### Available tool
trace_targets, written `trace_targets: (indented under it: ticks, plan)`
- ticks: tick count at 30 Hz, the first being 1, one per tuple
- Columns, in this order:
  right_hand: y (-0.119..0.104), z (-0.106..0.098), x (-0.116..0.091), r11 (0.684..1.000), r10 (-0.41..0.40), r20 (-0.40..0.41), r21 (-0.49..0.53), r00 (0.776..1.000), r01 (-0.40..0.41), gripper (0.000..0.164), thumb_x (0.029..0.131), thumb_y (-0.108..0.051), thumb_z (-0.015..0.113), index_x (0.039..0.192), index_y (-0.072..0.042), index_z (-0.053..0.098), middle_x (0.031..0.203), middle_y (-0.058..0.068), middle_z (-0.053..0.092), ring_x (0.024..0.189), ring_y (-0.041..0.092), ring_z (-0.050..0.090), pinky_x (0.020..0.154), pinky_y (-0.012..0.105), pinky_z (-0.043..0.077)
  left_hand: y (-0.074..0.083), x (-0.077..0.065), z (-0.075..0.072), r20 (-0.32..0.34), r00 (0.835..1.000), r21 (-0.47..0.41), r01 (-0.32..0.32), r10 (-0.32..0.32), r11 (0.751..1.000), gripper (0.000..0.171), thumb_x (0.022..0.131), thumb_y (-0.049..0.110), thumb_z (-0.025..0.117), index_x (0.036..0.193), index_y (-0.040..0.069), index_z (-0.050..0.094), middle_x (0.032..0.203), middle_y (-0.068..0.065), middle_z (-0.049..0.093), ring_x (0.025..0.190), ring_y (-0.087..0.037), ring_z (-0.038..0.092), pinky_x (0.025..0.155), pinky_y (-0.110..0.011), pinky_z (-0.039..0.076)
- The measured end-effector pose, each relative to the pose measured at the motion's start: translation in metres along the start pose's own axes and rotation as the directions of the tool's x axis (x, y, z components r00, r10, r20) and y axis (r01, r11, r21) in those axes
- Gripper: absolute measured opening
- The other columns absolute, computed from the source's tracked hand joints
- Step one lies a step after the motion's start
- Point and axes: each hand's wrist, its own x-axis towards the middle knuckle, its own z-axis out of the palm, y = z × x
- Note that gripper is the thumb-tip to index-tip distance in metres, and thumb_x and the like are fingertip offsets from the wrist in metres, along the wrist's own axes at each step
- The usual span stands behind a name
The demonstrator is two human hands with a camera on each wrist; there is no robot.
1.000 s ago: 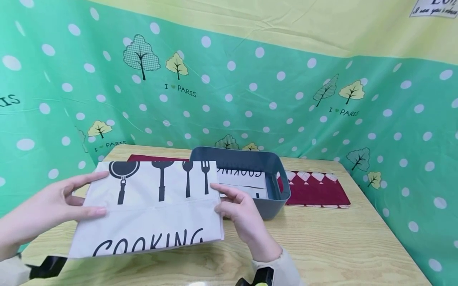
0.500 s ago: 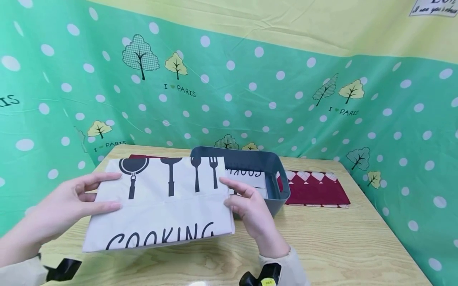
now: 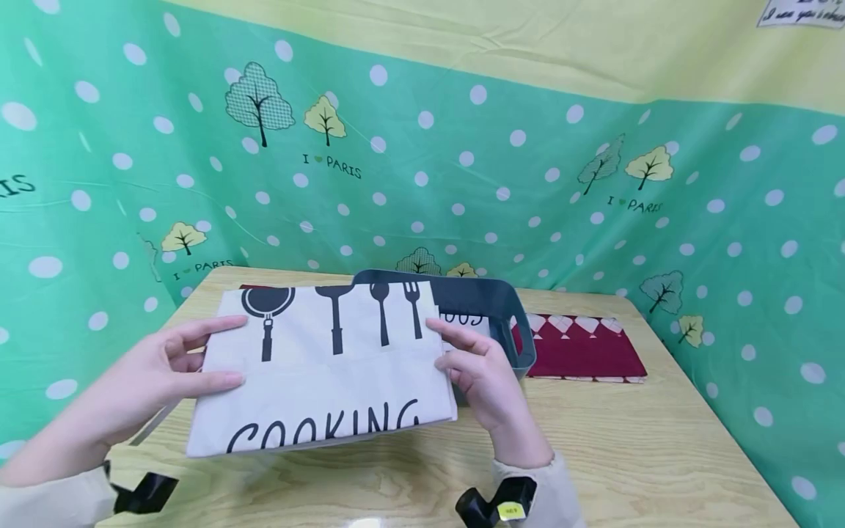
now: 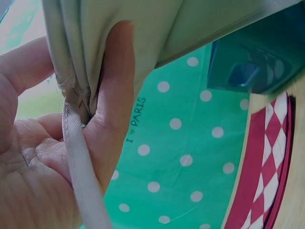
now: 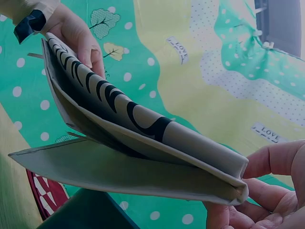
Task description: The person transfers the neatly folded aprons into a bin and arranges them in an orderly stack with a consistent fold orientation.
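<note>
A folded white apron (image 3: 317,381) printed with black kitchen utensils and the word COOKING is held above the table, tilted toward the camera. My left hand (image 3: 165,374) pinches its left edge, thumb on the front. In the left wrist view a pale strap (image 4: 81,157) hangs from the gathered folds across the palm. The right hand (image 3: 488,374) pinches the opposite edge between thumb and fingers. From below, the right wrist view shows the apron's layers (image 5: 128,176) parted, the lowest one drooping. Behind the apron stands a dark grey-blue basket (image 3: 518,315), partly covered by it.
Inside the basket lies another white printed cloth (image 3: 472,326). To its right a folded dark red cloth with a diamond-patterned border (image 3: 581,356) lies flat on the wooden table (image 3: 627,440). A polka-dotted curtain (image 3: 422,220) hangs behind the table.
Both hands have carried the apron to the right and slightly up, so it covers more of the basket. The grip on its two edges looks the same. The basket has stayed put.
</note>
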Motion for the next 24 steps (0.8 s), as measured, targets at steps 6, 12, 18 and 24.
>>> trace_targets:
  ticks: [6,12,18,24]
  plan:
    - [-0.004,-0.008,0.0,1.0,-0.013,-0.02,0.01,1.0,0.013,0.052,0.085,0.005,0.058,0.137,0.0,0.057,0.137,0.014,0.056,0.098,0.021,0.065,0.079,0.03,0.06,0.0,0.007,0.01,0.006,0.997,-0.058,-0.072,0.072,0.996,0.069,0.091,-0.006,0.063,0.148,0.024,0.039,0.113,-0.001,0.071,0.093,-0.022,0.073,0.072,-0.04,0.061]
    - [-0.008,-0.015,-0.001,0.999,-0.022,-0.046,0.024,0.999,0.023,0.048,0.086,0.005,0.058,0.132,-0.005,0.063,0.139,0.013,0.055,0.095,0.021,0.066,0.077,0.029,0.06,0.007,0.013,0.02,-0.044,0.994,-0.043,-0.097,0.095,0.994,0.072,0.088,-0.005,0.067,0.15,0.021,0.04,0.11,-0.002,0.073,0.091,-0.021,0.073,0.073,-0.036,0.061]
    - [-0.011,-0.022,-0.001,0.999,-0.015,-0.069,0.047,0.997,0.018,0.046,0.087,0.005,0.055,0.13,-0.01,0.066,0.133,0.01,0.061,0.089,0.018,0.071,0.077,0.031,0.061,0.012,0.019,0.027,-0.033,0.993,-0.084,-0.113,0.11,0.99,0.073,0.09,-0.004,0.066,0.153,0.016,0.034,0.114,0.0,0.073,0.094,-0.02,0.074,0.074,-0.037,0.061]
    - [-0.015,-0.028,-0.003,0.998,-0.026,-0.105,0.048,0.994,0.032,0.047,0.088,0.005,0.054,0.131,-0.011,0.065,0.139,0.014,0.056,0.088,0.019,0.071,0.077,0.031,0.061,0.017,0.028,0.036,-0.025,0.99,-0.144,-0.143,0.141,0.979,0.074,0.09,-0.005,0.066,0.154,0.011,0.032,0.115,0.0,0.072,0.094,-0.019,0.074,0.074,-0.037,0.062]
